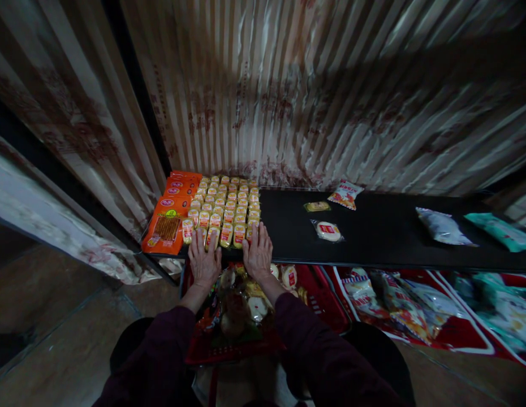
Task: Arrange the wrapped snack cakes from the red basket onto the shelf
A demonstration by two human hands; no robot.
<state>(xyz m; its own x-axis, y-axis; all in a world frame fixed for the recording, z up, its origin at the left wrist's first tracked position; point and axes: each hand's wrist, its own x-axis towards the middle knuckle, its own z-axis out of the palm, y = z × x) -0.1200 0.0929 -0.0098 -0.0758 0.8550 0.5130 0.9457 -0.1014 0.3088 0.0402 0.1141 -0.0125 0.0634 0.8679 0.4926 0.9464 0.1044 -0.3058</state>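
Rows of small yellow wrapped snack packs (pixel 218 209) stand close together on the black shelf (pixel 288 226). My left hand (pixel 205 261) lies on the front row near its left end, fingers stretched out and touching the packs. At the front right corner of the block, my right hand (pixel 258 249) rests with its fingers extended against the last packs. Neither hand grips anything. Left of the block lie orange snack packets (pixel 167 220), overlapping one another. Below my wrists, a red basket (pixel 220 355) holds mixed round and wrapped snacks, partly hidden by my forearms.
On the shelf's right part lie a flat yellow pack (pixel 317 207), a round white wrapped cake (pixel 328 230), a red-and-white bag (pixel 345 194), a silvery bag (pixel 443 227) and a teal bag (pixel 500 230). More red baskets (pixel 458 333) with bags stand below. A dark upright post (pixel 138 85) rises at left.
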